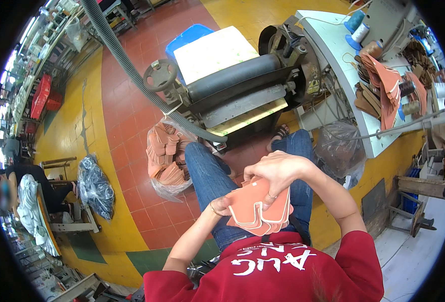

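Over my lap I hold a stack of salmon-pink cut pieces [247, 204] with pale edges and a slot cut into one side. My left hand [220, 205] grips the stack at its left edge, thumb on top. From above, my right hand [277, 172] is closed on the far right part, its thumb lying across the top piece. The fingers under the stack are hidden. In front of my knees stands a roller machine [235, 75] with a dark cylinder, a metal guard plate and a handwheel [160, 75].
Left of my knee, an open plastic bag [168, 156] holds many similar pink pieces. A grey hose [127, 65] runs down to the machine. At right, a pale table [328, 45] carries thread spools and more pieces, with a clear bag [338, 148] below. A person [36, 186] sits far left.
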`<state>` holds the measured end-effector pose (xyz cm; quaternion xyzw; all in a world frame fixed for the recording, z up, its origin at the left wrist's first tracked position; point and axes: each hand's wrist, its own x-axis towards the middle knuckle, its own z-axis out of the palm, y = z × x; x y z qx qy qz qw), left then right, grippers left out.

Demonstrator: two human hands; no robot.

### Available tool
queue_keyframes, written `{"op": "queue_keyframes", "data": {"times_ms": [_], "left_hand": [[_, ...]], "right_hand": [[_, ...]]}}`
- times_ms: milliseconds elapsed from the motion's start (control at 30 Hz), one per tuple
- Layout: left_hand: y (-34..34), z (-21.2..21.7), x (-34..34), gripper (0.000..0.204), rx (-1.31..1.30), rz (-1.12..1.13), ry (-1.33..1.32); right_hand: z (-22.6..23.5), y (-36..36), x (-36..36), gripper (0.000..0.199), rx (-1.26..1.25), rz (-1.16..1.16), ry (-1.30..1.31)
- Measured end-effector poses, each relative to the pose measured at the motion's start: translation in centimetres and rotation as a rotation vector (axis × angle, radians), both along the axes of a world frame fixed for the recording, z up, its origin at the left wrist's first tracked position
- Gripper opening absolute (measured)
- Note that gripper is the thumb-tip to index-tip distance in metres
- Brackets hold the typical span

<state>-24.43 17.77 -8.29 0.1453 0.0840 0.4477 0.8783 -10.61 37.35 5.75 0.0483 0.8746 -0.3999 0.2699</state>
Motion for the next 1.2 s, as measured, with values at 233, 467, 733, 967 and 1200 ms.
{"op": "queue_keyframes", "data": {"times_ms": [233, 467, 733, 967, 1200], "left_hand": [[-1.8, -2.5, -0.4, 0.087, -0.315, 0.465, -0.167], [0.2, 4.0, 1.5, 0.107, 0.26, 0.422, 0.704], [1.6, 9.6, 4.9, 0.096, 0.107, 0.488, 0.781], [-0.2, 4.6, 5.9, 0.073, -0.328, 0.391, 0.408], [-0.5, 1.5, 7.2, 0.071, -0.321, 0.651, -0.181]], "right_hand": [[-3.7, -3.3, 5.6, 0.089, -0.403, -1.254, 0.307], [-9.4, -11.4, 6.6, 0.115, -1.136, -1.584, 0.685], [-12.1, -12.3, 10.4, 0.067, -0.908, -1.389, 0.775], [-5.9, -13.1, 9.5, 0.063, 0.073, -1.447, 0.559], [-3.6, -14.0, 7.1, 0.053, 0.355, -1.393, 0.538]]}}
